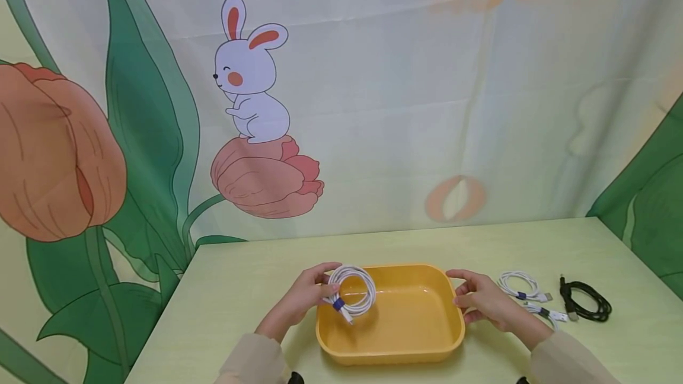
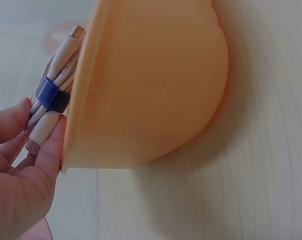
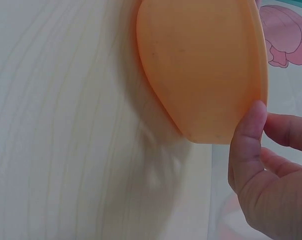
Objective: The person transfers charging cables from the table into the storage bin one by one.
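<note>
My left hand point(image 1: 308, 294) pinches a coiled white charging cable point(image 1: 368, 300) over the left side of a yellow tray point(image 1: 392, 355). A dark blue strap point(image 2: 52, 94) binds the coil, and its metal plug point(image 2: 76, 32) points up along the tray's rim in the left wrist view. The left fingertips sit right at that rim. On the opposite side, my right hand point(image 1: 482, 301) grips the tray's right rim, with a finger laid along the outer wall point(image 3: 200, 75) in the right wrist view. No other item shows inside the tray.
To the right of my right hand lie two coiled white cables, one behind point(image 1: 520, 282) and one nearer point(image 1: 546, 314), the nearer partly hidden by my arm. A coiled black cable point(image 1: 589, 302) is beside them. A printed curtain point(image 1: 373, 135) hangs behind the pale table point(image 1: 240, 277).
</note>
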Action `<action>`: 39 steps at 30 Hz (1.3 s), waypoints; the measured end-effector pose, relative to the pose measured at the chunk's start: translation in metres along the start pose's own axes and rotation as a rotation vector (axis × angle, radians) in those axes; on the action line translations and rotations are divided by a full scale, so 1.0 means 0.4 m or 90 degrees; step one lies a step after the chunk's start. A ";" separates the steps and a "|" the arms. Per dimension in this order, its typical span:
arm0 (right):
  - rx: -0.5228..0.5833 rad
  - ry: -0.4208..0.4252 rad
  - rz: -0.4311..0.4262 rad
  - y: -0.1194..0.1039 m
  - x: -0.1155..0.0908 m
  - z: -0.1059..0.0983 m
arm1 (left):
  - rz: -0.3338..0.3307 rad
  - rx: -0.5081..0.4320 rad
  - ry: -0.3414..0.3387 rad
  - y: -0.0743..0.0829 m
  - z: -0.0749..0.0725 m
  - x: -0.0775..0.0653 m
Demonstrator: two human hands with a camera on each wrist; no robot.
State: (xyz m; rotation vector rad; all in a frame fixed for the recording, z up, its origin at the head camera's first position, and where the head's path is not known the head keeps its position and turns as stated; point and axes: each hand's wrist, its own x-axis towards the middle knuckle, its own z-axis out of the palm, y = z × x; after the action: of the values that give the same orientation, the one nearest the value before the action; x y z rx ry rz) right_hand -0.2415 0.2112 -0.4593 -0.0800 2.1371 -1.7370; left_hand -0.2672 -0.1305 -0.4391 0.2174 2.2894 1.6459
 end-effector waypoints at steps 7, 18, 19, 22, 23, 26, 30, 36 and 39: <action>0.001 0.010 0.006 0.002 0.002 -0.001 | -0.009 0.022 0.007 0.006 0.011 0.005; 0.004 0.011 0.013 0.003 0.002 -0.001 | -0.010 0.046 -0.007 0.016 0.023 0.004; 0.006 0.012 0.014 0.003 0.002 -0.001 | -0.010 0.048 -0.009 0.016 0.024 0.005; 0.005 0.010 0.014 0.001 0.000 0.000 | -0.006 0.052 -0.014 0.015 0.024 0.008; 0.006 0.012 0.016 0.000 0.000 0.000 | -0.003 0.053 -0.016 0.014 0.025 0.009; 0.002 0.011 0.014 -0.001 0.000 0.001 | 0.006 0.058 -0.023 0.013 0.027 0.012; -0.001 0.014 0.015 -0.002 0.000 0.002 | 0.020 0.076 -0.031 0.014 0.032 0.016; -0.001 0.019 0.015 -0.004 0.000 0.004 | 0.027 0.108 -0.039 0.018 0.037 0.023; -0.001 0.021 0.015 -0.006 -0.003 0.005 | 0.026 0.121 -0.040 0.021 0.040 0.026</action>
State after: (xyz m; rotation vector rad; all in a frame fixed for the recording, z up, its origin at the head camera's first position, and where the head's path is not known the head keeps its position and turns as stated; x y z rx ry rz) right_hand -0.2402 0.2090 -0.4572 -0.0269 2.1552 -1.7352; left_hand -0.2721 -0.1104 -0.4376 0.3549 2.4079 1.4180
